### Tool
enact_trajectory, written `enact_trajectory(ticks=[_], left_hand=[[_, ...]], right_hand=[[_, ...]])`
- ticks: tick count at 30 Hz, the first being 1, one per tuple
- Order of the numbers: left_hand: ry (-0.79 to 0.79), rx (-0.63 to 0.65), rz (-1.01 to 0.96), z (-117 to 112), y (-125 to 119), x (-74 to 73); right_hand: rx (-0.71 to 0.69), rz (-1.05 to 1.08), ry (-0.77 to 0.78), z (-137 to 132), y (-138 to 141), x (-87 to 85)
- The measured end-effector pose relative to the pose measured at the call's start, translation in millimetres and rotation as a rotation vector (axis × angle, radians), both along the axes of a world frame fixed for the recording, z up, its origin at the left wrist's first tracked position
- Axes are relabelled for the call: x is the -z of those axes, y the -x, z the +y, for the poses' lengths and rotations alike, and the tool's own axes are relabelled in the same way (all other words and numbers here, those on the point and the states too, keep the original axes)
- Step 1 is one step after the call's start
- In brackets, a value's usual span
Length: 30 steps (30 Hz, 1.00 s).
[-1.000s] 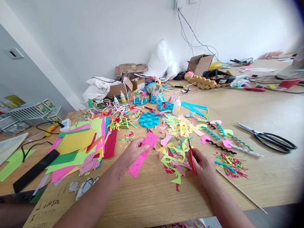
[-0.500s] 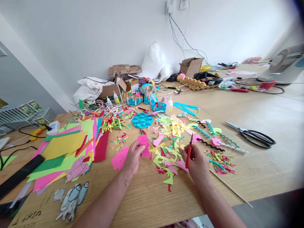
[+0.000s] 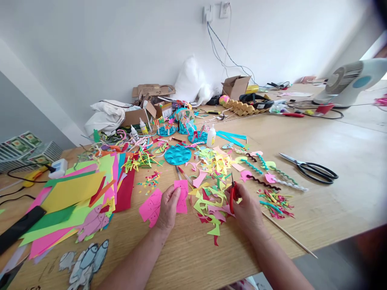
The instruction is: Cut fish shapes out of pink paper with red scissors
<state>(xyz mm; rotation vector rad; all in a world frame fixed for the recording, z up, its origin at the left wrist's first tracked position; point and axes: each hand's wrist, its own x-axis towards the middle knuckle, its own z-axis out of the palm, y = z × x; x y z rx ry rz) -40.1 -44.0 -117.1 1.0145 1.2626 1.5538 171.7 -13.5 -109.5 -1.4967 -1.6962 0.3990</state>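
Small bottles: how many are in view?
3: black-printed bottle and yellow-labelled bottle by the cardboard box, larger bottle left of the blue strips. More may be hidden.

I am in what looks like a small craft workroom. A wooden table [image 3: 187,249] stands by a white wall [image 3: 136,36]. Left of my left hand [image 3: 168,206] lies a stack of coloured paper [image 3: 72,191], and between that hand and my right hand [image 3: 246,207] are paper scraps [image 3: 215,210]. Beyond my hands stand squeeze bottles [image 3: 211,138], with cardboard boxes [image 3: 136,117] behind them. To the right of my right hand lie fuzzy stems [image 3: 263,183] and big black-handled scissors [image 3: 300,163]. Up ahead of my hands are wall sockets [image 3: 207,14] with cables [image 3: 208,28], and far to the right, a fan [image 3: 344,78].
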Motion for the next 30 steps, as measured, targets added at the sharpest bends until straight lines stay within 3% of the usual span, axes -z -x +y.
enact_trajectory(ticks=[14, 18, 20, 23, 30], left_hand=[[0.032, 0.014, -0.062, 5, -3, -0.1], [0.015, -0.004, -0.064, 2, -2, -3.0], [0.002, -0.010, -0.070, 1, -1, -5.1], [-0.010, -0.050, -0.080, 0, 0, -7.9], [0.004, -0.082, -0.140, 0, -3, -10.4]], right_hand=[[-0.127, -0.159, 0.087, 0, 6, -5.3], [-0.234, -0.248, 0.091, 0, 16, -20.7], [-0.358, -0.445, 0.085, 5, 25, -31.3], [-0.431, -0.515, 0.069, 18, 43, -39.6], [-0.455, -0.642, 0.074, 42, 66, -21.1]])
